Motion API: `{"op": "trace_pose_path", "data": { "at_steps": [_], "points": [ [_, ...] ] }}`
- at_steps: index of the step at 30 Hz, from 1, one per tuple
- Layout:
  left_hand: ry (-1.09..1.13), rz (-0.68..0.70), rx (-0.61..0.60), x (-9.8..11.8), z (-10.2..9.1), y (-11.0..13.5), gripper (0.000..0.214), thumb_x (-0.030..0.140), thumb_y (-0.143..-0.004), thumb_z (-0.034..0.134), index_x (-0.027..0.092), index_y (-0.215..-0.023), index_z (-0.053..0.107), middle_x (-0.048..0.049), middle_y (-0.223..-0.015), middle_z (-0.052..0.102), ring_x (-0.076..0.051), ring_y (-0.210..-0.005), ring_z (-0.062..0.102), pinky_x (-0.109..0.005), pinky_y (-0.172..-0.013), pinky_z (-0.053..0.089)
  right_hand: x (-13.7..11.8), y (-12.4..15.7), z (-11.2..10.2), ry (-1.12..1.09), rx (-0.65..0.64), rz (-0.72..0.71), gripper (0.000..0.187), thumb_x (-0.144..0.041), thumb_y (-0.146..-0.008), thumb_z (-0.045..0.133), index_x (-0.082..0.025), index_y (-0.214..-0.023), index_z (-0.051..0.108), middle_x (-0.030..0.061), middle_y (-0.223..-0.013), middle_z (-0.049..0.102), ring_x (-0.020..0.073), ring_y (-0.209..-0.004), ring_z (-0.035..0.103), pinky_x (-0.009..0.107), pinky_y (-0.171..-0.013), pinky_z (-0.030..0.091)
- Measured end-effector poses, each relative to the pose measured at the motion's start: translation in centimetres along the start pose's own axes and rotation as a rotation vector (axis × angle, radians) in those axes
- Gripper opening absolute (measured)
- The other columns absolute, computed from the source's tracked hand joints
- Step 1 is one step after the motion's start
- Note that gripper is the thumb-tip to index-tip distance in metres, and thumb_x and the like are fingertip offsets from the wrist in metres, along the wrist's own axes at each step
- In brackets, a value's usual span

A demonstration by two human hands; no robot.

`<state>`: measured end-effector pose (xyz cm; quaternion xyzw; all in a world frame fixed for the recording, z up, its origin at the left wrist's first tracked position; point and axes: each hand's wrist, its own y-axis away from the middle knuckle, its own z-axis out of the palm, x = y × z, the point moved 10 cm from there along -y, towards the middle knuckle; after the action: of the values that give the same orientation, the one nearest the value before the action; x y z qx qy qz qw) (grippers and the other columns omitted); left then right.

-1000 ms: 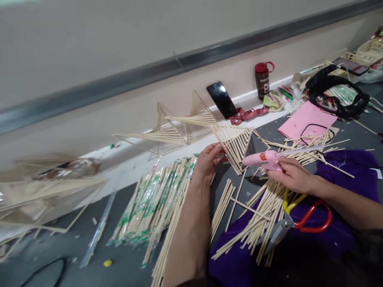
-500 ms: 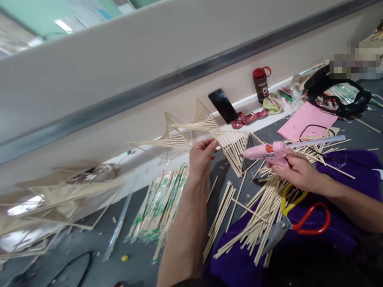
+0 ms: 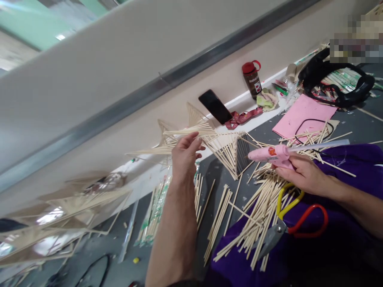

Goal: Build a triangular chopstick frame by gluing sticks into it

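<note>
My right hand (image 3: 305,169) is wrapped round the handle of a pink hot glue gun (image 3: 271,155), with a long clear glue stick jutting from its back. The gun's nozzle points left, a little apart from a framework of thin wooden sticks (image 3: 226,149) on the table. My left hand (image 3: 187,151) is lifted to the left of that framework, fingers loosely bent and apart, with nothing visible in them. Below the gun lies a pile of loose wooden sticks (image 3: 263,211). Scissors (image 3: 279,229) with one yellow and one red handle rest on the pile.
A phone (image 3: 215,107) leans against the wall beside a red lanyard (image 3: 243,117) and a dark bottle (image 3: 251,81) with a red lid. Bagged sticks (image 3: 155,215) lie at left. Pink sheets (image 3: 305,115), a black headband-like item (image 3: 338,99) and purple cloth (image 3: 353,159) are at right.
My left hand has let go of the stick framework and moved left from it. The glue gun's nozzle has drawn back slightly to the right. The view has tilted.
</note>
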<state>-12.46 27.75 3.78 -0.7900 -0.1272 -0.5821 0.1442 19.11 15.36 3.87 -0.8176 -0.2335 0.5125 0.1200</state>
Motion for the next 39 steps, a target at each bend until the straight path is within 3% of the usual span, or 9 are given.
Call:
{"op": "trace_pose_path", "data": {
  "at_steps": [7, 12, 18, 23, 26, 29, 32, 35, 39],
  "points": [
    [-0.015, -0.007, -0.007, -0.1, 0.4, -0.5, 0.037, 0.036, -0.055, 0.078, 0.018, -0.086, 0.070, 0.0003, -0.073, 0.064, -0.009, -0.060, 0.057, -0.017, -0.048, 0.037, 0.8, 0.1, -0.3, -0.026, -0.028, 0.043, 0.021, -0.029, -0.092, 0.047, -0.020, -0.090, 0.065, 0.0064, -0.087, 0.071, 0.0181, -0.077, 0.064, 0.033, -0.074, 0.052],
    [0.007, -0.001, -0.016, -0.3, 0.5, -0.6, 0.035, 0.036, -0.056, 0.077, 0.017, -0.085, 0.069, -0.0002, -0.075, 0.064, -0.010, -0.061, 0.057, -0.018, -0.048, 0.036, 0.8, 0.3, -1.1, 0.000, 0.047, 0.012, 0.018, -0.027, -0.089, 0.050, -0.019, -0.093, 0.066, 0.0053, -0.083, 0.070, 0.0162, -0.069, 0.062, 0.029, -0.066, 0.052],
    [0.050, -0.027, 0.003, -1.4, -0.2, 0.3, 0.043, 0.040, -0.058, 0.078, 0.018, -0.092, 0.068, -0.0023, -0.088, 0.067, -0.010, -0.068, 0.061, -0.018, -0.050, 0.041, 3.3, 0.7, -4.4, -0.153, 0.311, 0.190, 0.013, -0.032, -0.087, 0.058, -0.021, -0.081, 0.060, 0.0017, -0.072, 0.064, 0.0126, -0.054, 0.054, 0.027, -0.051, 0.046],
    [0.089, -0.127, -0.072, -3.8, -0.1, 2.1, 0.049, 0.044, -0.056, 0.081, 0.017, -0.095, 0.068, -0.0045, -0.091, 0.068, -0.014, -0.076, 0.065, -0.021, -0.056, 0.048, 5.3, 1.0, -9.0, -0.438, 0.666, 0.259, 0.007, -0.027, -0.086, 0.059, -0.024, -0.090, 0.054, 0.0009, -0.088, 0.068, 0.0102, -0.048, 0.052, 0.025, -0.044, 0.040],
    [0.088, -0.168, -0.140, -5.2, 0.6, 3.2, 0.049, 0.042, -0.055, 0.083, 0.017, -0.095, 0.068, -0.0070, -0.093, 0.070, -0.018, -0.082, 0.067, -0.023, -0.060, 0.050, 5.8, 0.9, -10.7, -0.466, 0.736, 0.246, 0.007, -0.027, -0.088, 0.057, -0.027, -0.095, 0.055, 0.0034, -0.096, 0.068, 0.0120, -0.049, 0.053, 0.028, -0.045, 0.040],
    [0.066, -0.188, -0.220, -5.9, 1.6, 4.1, 0.052, 0.042, -0.056, 0.082, 0.016, -0.099, 0.068, -0.0094, -0.098, 0.071, -0.020, -0.087, 0.066, -0.026, -0.064, 0.051, 6.7, 0.9, -10.9, -0.522, 0.753, 0.272, 0.008, -0.025, -0.086, 0.060, -0.025, -0.093, 0.056, 0.0046, -0.095, 0.068, 0.0106, -0.048, 0.052, 0.027, -0.042, 0.037],
    [-0.054, -0.025, -0.081, -3.8, 0.3, 4.6, 0.047, 0.041, -0.062, 0.078, 0.017, -0.101, 0.068, -0.0074, -0.098, 0.070, -0.019, -0.087, 0.064, -0.026, -0.066, 0.050, 7.3, 0.6, -9.8, -0.550, 0.713, 0.310, 0.013, -0.024, -0.083, 0.061, -0.023, -0.095, 0.055, 0.0033, -0.090, 0.069, 0.0084, -0.046, 0.051, 0.024, -0.041, 0.037],
    [-0.321, 0.305, 0.117, 1.4, -0.7, 6.2, 0.033, 0.039, -0.072, 0.072, 0.020, -0.098, 0.068, -0.0036, -0.095, 0.069, -0.016, -0.084, 0.062, -0.026, -0.068, 0.049, 7.2, 0.2, -8.6, -0.519, 0.659, 0.299, 0.018, -0.029, -0.081, 0.062, -0.023, -0.094, 0.052, 0.0005, -0.086, 0.070, 0.0072, -0.044, 0.050, 0.022, -0.042, 0.041],
    [-0.595, 0.591, 0.019, 6.6, 3.6, 8.8, 0.031, 0.040, -0.078, 0.067, 0.022, -0.103, 0.067, -0.0033, -0.101, 0.068, -0.016, -0.080, 0.062, -0.027, -0.064, 0.050, 7.2, 0.0, -7.8, -0.521, 0.628, 0.287, 0.020, -0.035, -0.079, 0.065, -0.023, -0.090, 0.054, -0.0005, -0.084, 0.070, 0.0063, -0.043, 0.051, 0.021, -0.040, 0.040]
  ]
}}
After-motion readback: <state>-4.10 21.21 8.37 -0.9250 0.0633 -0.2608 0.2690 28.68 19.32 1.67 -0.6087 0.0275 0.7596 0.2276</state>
